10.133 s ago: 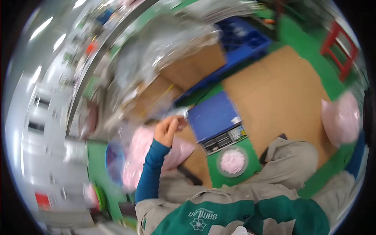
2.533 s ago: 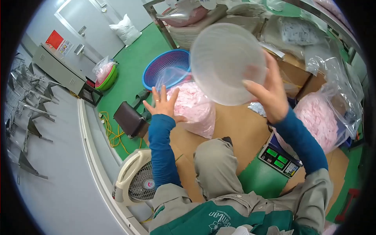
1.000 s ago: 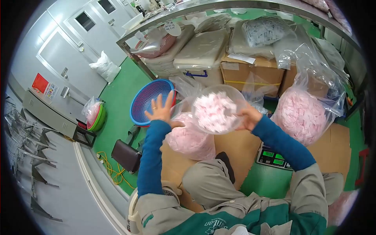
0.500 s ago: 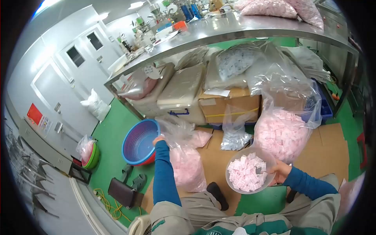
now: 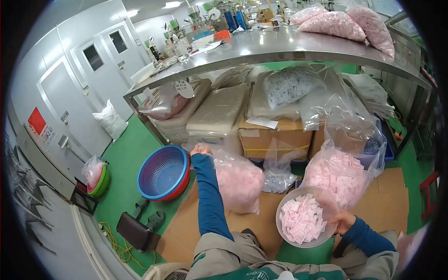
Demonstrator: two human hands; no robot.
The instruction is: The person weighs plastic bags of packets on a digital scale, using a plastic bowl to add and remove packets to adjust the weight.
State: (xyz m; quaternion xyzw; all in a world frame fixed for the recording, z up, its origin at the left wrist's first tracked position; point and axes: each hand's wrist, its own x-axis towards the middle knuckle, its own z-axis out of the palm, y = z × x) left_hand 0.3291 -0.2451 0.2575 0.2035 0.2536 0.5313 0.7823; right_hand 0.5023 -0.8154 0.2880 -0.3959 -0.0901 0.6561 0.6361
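Surface: brown cardboard [image 5: 179,228], laid on a green floor [image 5: 121,163]. Near its left edge, one blue basket [image 5: 161,170], set in a red one. Toward its far edge, one clear bag of silvery packets [image 5: 278,175]; to the right of that, one large open bag of pink packets [image 5: 336,177].

Beyond: one steel table [image 5: 261,43], pink-filled bags [image 5: 333,27] at its far right corner; beneath it, a cardboard carton [image 5: 275,140] with a yellow strap, among plastic-wrapped stacks. Room: pale doors and wall at left, one white sack [image 5: 111,122] standing by them.

Your left hand [image 5: 200,149]: arm stretched forward, fingers closed on the gathered top of a pink-filled bag [image 5: 239,182], which sits upright on the cardboard, just right of the blue basket.

Your right hand [image 5: 344,222]: forearm angled inward, fingers closed on the right side of a translucent bowl [image 5: 330,205], held above the cardboard's near part, packets [image 5: 303,219] inside.
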